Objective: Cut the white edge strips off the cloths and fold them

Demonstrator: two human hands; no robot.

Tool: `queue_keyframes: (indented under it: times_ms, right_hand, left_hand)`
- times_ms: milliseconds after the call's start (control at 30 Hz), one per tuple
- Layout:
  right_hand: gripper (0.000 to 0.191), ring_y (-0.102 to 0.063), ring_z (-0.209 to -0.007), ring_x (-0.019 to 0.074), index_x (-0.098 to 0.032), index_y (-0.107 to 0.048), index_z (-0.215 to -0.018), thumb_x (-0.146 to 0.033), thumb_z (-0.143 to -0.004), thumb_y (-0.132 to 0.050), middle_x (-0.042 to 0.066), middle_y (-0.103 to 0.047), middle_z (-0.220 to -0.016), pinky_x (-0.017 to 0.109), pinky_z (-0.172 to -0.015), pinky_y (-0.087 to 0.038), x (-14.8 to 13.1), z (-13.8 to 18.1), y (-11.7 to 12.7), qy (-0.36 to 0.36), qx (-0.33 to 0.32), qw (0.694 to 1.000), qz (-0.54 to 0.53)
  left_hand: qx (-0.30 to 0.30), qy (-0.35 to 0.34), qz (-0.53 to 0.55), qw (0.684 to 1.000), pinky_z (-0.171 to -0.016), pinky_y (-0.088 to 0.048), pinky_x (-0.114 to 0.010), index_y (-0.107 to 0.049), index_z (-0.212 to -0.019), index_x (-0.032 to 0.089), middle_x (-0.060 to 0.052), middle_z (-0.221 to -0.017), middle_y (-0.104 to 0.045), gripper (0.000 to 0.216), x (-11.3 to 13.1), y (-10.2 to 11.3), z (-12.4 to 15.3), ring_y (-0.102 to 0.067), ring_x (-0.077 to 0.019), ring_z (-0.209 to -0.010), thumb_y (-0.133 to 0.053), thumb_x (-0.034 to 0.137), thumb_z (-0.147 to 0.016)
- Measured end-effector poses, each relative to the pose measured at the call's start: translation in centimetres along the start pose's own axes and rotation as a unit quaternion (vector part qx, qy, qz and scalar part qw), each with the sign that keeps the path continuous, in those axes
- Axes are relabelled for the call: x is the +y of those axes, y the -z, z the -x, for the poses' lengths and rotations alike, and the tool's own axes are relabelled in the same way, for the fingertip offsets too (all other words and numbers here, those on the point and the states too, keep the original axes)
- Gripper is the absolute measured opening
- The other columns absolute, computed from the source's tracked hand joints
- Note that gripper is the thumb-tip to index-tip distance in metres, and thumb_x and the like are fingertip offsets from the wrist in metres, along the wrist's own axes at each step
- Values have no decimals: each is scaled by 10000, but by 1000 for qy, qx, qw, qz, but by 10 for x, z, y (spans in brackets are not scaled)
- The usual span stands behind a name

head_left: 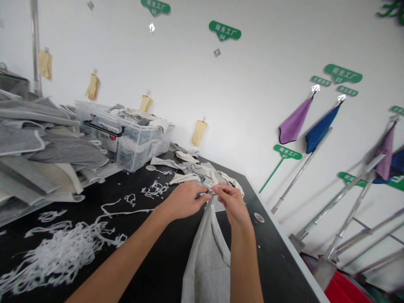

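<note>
A grey cloth piece with white trim (208, 252) lies on the black table (158, 261), running from the near edge up to my hands. My left hand (184, 201) is closed on a small thin tool (205, 194) with a bluish handle, its tip at the cloth's top edge. My right hand (232, 202) pinches that top edge of the cloth, fingers closed, right beside the tool's tip. Just beyond my hands sits a small heap of grey and cream cloth pieces (198, 172).
White trimmed strips (63, 248) are piled at the table's near left, with loose bits (154, 187) further back. Folded grey cloths (38, 147) are stacked at left beside clear plastic bins (132, 134). A tape roll (259, 217) lies near the right edge. Mops lean on the wall at right.
</note>
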State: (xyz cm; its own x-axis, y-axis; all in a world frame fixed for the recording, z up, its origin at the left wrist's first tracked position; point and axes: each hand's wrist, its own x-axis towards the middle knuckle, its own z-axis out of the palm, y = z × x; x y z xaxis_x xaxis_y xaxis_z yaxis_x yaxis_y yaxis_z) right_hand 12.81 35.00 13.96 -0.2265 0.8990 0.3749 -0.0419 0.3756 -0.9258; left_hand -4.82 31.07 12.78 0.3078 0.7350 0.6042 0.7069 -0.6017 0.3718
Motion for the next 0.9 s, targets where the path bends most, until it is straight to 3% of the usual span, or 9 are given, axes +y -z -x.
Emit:
queue_keyframes:
  times_ms: [500, 733, 900]
  right_hand:
    - [143, -334, -574, 77, -187, -746, -675, -320, -680, -801, -26, -502, -649, 257, -517, -216, -8, 3, -1, 11, 1, 1000, -29]
    - [158, -321, -554, 66, -194, -754, -690, -335, -656, -816, -24, -545, -661, 248, -498, -201, -5, 0, 5, -5, 51, 998, -30]
    - [167, -336, -544, 66, -193, -756, -688, -348, -661, -811, -21, -562, -651, 245, -489, -215, -10, 2, -6, 5, 47, 998, -35]
  left_hand:
    - [-14, -24, -3, 1000, -693, -368, -271, -724, -829, 186, -46, -807, -729, 308, -5, -5, 0, -653, -179, -792, -472, 306, -960]
    - [-24, 21, -31, 999, -661, -366, -270, -689, -758, 188, -39, -754, -710, 341, -10, 5, 1, -646, -192, -754, -476, 372, -950]
    - [18, 87, -3, 996, -753, -428, -281, -722, -917, 191, -59, -914, -739, 355, 5, 19, 10, -669, -214, -877, -438, 398, -960]
